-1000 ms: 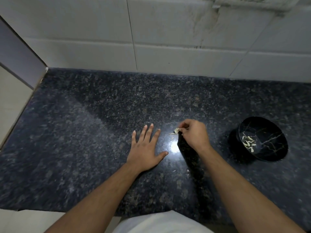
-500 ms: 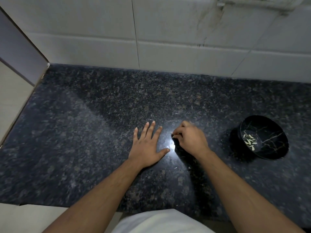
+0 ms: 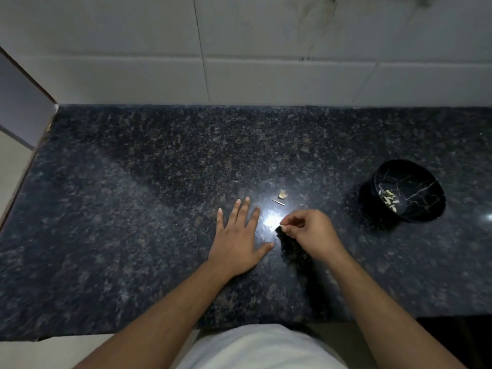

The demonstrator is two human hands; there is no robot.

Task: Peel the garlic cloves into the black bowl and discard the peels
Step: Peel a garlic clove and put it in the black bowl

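A black bowl [image 3: 408,191] with gold veins sits on the dark granite counter [image 3: 133,209] at the right and holds several peeled garlic cloves [image 3: 389,199]. A pale scrap of garlic peel [image 3: 282,194] and a thin sliver [image 3: 278,202] lie on the counter beyond my hands. My left hand [image 3: 238,241] rests flat on the counter with its fingers spread. My right hand [image 3: 311,233], just right of it, has curled fingers and pinches a tiny pale bit at its fingertips near the counter.
A white tiled wall [image 3: 239,62] runs along the back of the counter. The counter ends at a side panel [image 3: 24,107] on the left and at its front edge close to my body. A bright light reflection [image 3: 271,218] shines between my hands.
My right hand has drawn back toward me, uncovering the peel scrap and sliver on the counter. The left hand has stayed flat. The view has shifted slightly.
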